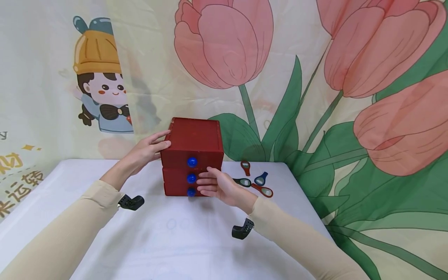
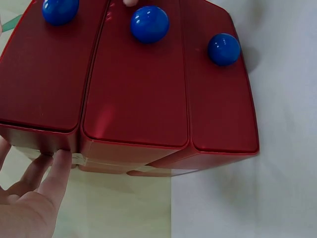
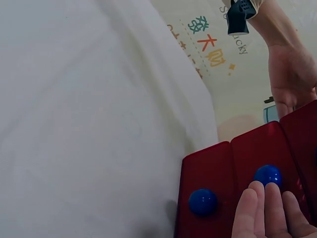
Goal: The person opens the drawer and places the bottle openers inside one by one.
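Note:
A red box with three stacked drawers (image 1: pixel 196 134) stands on the white table, its front facing me. Each drawer has a round blue knob; the top knob (image 1: pixel 192 162), middle knob (image 1: pixel 191 178) and bottom knob (image 1: pixel 191 192) line up vertically. My left hand (image 1: pixel 148 151) rests against the box's left side near the top, fingers extended. In the left wrist view, those fingers (image 2: pixel 58 173) touch the top drawer's side. My right hand (image 1: pixel 224 186) is in front of the drawers, fingers fairly straight, fingertips (image 3: pixel 272 191) right by the middle knob. All three drawers appear closed.
Several small magnifying glasses lie right of the box, among them a red one (image 1: pixel 245 168), a blue one (image 1: pixel 261 179) and a red-orange one (image 1: pixel 264 190). The white tabletop (image 1: pixel 175 241) ends at a hanging printed with tulips (image 1: pixel 224 42) behind.

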### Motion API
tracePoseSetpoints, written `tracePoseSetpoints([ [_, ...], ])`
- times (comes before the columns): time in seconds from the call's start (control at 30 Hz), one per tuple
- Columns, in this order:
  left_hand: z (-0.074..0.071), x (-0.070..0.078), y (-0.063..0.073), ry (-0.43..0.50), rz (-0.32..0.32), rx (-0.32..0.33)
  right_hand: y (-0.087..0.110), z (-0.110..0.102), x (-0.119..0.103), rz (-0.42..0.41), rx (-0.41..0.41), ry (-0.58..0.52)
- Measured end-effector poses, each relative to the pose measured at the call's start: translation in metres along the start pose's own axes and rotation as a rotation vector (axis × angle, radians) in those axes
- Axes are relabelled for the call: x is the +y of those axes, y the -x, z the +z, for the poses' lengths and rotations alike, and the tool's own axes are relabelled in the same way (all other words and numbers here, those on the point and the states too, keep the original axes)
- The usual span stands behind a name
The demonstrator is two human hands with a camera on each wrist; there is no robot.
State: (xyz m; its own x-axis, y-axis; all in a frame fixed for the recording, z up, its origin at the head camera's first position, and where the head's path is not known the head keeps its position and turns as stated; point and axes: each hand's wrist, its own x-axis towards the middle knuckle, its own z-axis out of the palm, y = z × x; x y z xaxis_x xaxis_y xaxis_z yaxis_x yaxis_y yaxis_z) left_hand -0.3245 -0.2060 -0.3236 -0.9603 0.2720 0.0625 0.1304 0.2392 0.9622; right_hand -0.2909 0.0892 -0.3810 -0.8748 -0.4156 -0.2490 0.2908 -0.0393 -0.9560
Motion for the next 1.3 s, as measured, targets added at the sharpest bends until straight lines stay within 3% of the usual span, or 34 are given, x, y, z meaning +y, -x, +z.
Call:
tracePoseSetpoints([
  [0.73,0.001,0.001,0.000,0.001,-0.005,0.004,-0.017,0.004,0.024,0.084,-0.009,0.001],
  [1.3,0.001,0.001,0.001,0.004,-0.001,0.001,-0.028,0.023,0.025,0.119,0.023,-0.101],
])
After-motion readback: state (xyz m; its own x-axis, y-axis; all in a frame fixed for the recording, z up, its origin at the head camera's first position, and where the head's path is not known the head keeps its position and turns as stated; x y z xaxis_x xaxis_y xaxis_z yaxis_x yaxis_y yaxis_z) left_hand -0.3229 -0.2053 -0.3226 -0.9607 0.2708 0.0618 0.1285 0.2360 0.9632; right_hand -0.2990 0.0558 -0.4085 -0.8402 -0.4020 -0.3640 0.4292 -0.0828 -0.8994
